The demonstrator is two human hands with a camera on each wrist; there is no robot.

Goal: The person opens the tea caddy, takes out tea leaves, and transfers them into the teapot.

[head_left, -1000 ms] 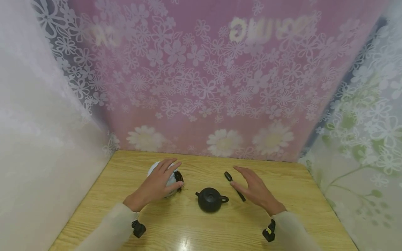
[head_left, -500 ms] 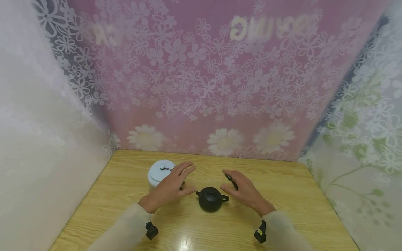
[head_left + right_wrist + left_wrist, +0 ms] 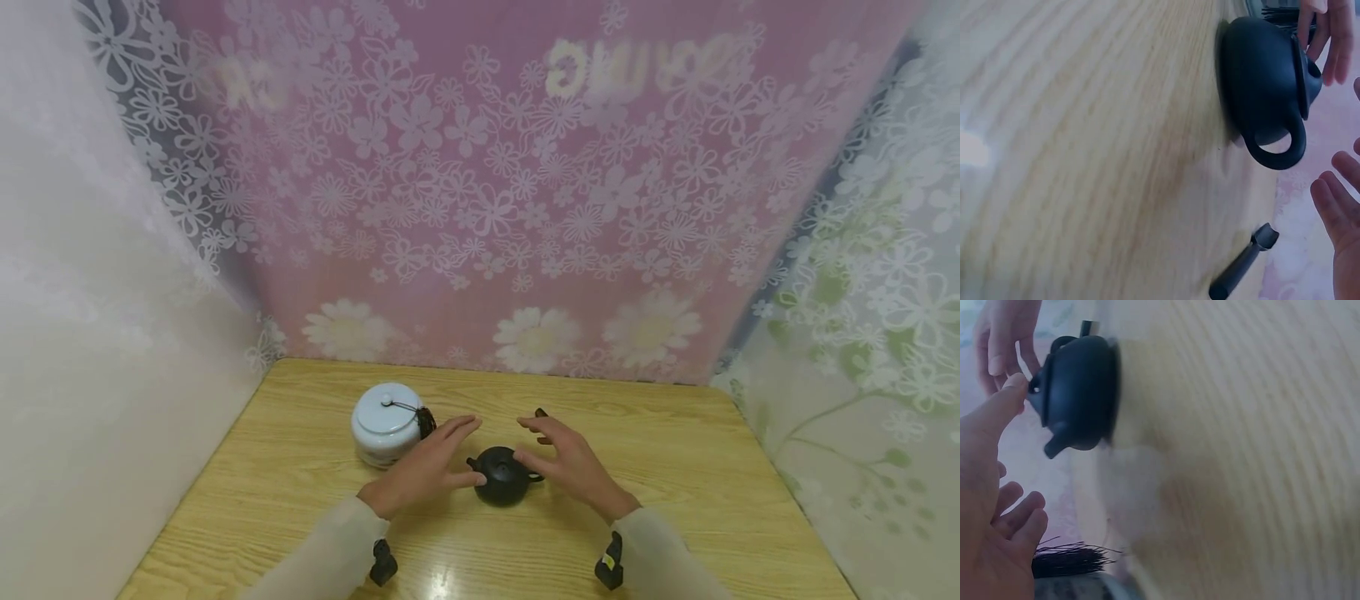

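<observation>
A black teapot (image 3: 498,483) with a round lid knob sits on the wooden table, spout to the left and loop handle to the right. My left hand (image 3: 427,468) hovers on the spout side with fingers loosely extended, its thumb overlapping the pot near the spout in the head view. On the handle side is my right hand (image 3: 576,471), fingers relaxed, thumb overlapping the lid's right edge. Both hands hold nothing. Behind the right hand lies a small black scoop (image 3: 1238,269), mostly hidden in the head view.
A pale blue-white lidded jar (image 3: 382,425) stands left of the teapot, with a dark tassel (image 3: 427,421) hanging from its lid cord. Wood-grain tabletop (image 3: 660,433) spreads around them. Flowered curtains (image 3: 487,208) rise behind the table and along its sides.
My left hand has moved right, off the jar, to the teapot's spout side. The right hand has moved left past the scoop to the pot's handle side. Jar and teapot have stayed put.
</observation>
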